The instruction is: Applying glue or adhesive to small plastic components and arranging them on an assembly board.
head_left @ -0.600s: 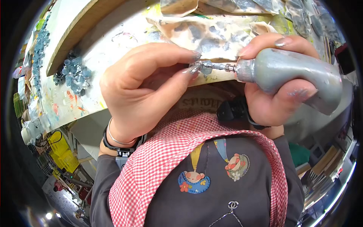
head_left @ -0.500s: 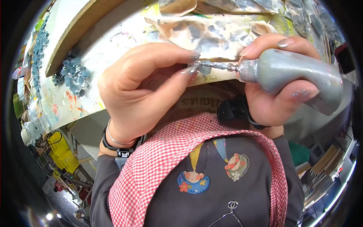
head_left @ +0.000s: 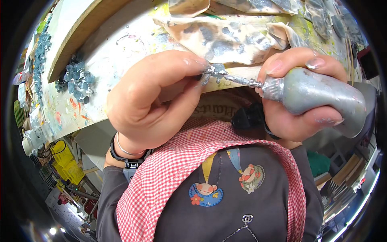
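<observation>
My right hand [head_left: 298,109] is wrapped around a squeeze bottle [head_left: 322,92] of silvery grey paint, its thin metal nozzle [head_left: 238,80] pointing left. Between thumb and fingertips, my left hand [head_left: 157,92] pinches a small blue-grey piece [head_left: 219,69] smeared with silver; its exact kind I cannot make out. The nozzle's tip meets the piece or lies just beside it. Silver paint coats the left fingertips. Left of this hand, a heap of similar small blue-grey pieces [head_left: 78,80] lies on the paint-stained table [head_left: 105,52].
A curved wooden strip [head_left: 76,36] stands on the table at the left, with a row of blue-grey pieces [head_left: 41,56] beyond it. Paint-blotched cloth [head_left: 217,38] lies behind my hands. A clear bottle [head_left: 34,141] sits at the left table corner, above yellow baskets [head_left: 66,163].
The bottle has tipped and shifted slightly down and right, its nozzle now sloping up toward the left. My left hand has dropped a little, and more of the pinched piece shows.
</observation>
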Demonstrator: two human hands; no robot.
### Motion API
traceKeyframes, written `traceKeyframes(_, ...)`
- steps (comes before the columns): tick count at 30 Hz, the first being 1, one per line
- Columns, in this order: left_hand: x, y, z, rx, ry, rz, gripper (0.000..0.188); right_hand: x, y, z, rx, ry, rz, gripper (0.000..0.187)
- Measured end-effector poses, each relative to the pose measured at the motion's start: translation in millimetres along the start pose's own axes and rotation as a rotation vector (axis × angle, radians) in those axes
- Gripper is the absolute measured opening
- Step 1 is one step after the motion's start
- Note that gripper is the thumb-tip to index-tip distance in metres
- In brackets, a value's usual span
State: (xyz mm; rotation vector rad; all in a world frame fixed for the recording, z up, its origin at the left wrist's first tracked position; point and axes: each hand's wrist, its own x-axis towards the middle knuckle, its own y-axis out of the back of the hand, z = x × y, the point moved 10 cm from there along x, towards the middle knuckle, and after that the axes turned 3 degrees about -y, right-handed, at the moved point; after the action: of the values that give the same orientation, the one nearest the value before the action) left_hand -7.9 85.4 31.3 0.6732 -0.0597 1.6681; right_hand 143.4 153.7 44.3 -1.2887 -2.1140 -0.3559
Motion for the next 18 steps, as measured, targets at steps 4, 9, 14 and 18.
traceKeyframes(4, 3, -5, 7, 0.016, -0.067, -0.029, 0.029, 0, -2, -2, 0.071, 0.078, 0.013, 0.056)
traceKeyframes(9, 4, -5, 11, 0.060, -0.106, -0.007, 0.030, 0, -3, -3, 0.163, 0.174, 0.027, 0.056)
traceKeyframes(14, 8, -6, 23, 0.165, -0.275, -0.023, 0.031, -3, -1, -6, 0.162, 0.199, 0.056, 0.056)
traceKeyframes(18, 8, -8, 23, 0.180, -0.242, -0.040, 0.031, -3, 3, -7, 0.102, 0.184, 0.090, 0.054)
